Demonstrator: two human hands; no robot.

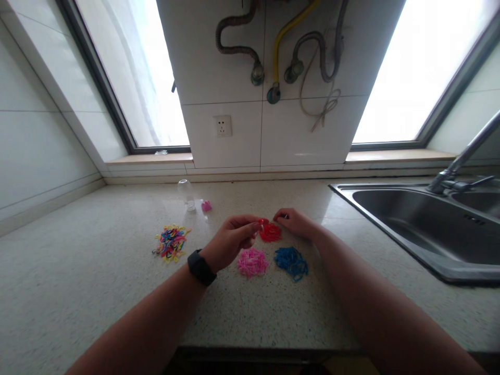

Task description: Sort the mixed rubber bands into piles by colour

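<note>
My left hand (240, 233), with a black watch on its wrist, pinches a small red rubber band (263, 221) between thumb and forefinger. It is held just over the far left part of a red pile of rubber bands (271, 233). My right hand (292, 221) rests at the right of that pile, fingers curled and close to the red bands; what they hold, if anything, is hidden. Nearer me lie a pink pile of bands (252, 262) and a blue pile of bands (291, 262). A mixed-colour pile of bands (172, 242) lies to the left.
A clear bottle (186, 196) stands near the back left, with a pink cap-like piece (206, 205) beside it. At the right, a steel sink (394, 229) with a faucet (449, 174) is set in the speckled countertop (117, 291). Pipes (275, 62) and a socket (222, 126) are on the wall.
</note>
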